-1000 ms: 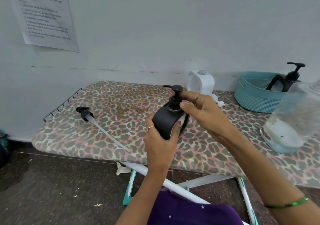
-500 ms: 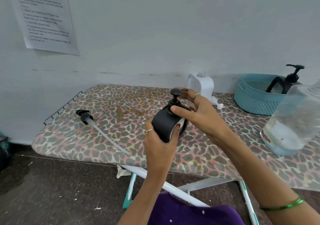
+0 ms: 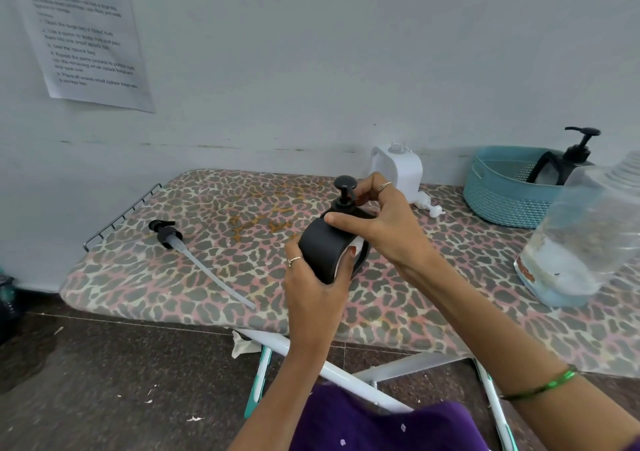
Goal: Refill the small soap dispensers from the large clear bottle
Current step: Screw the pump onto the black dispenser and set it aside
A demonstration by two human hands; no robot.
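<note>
My left hand (image 3: 313, 286) grips the body of a small black soap dispenser (image 3: 323, 251) held tilted above the leopard-print board (image 3: 221, 277). My right hand (image 3: 384, 223) is closed around the collar of its black pump head (image 3: 344, 189). The large clear bottle (image 3: 581, 239) stands at the right edge, cap off, with a little liquid at the bottom. A white dispenser (image 3: 398, 170) without its pump stands by the wall, its white pump (image 3: 429, 208) lying beside it. Another black dispenser (image 3: 568, 163) stands in the teal basket (image 3: 502, 194).
A loose black pump with a long clear tube (image 3: 194, 253) lies on the left of the board. A wire rack edge (image 3: 117, 215) sticks out at the board's left end. A printed sheet (image 3: 83, 34) hangs on the wall. White folding legs (image 3: 346, 374) show below.
The pump head has turned under my right hand, its nozzle swinging from pointing left to pointing away. The dispenser stayed in my left hand.
</note>
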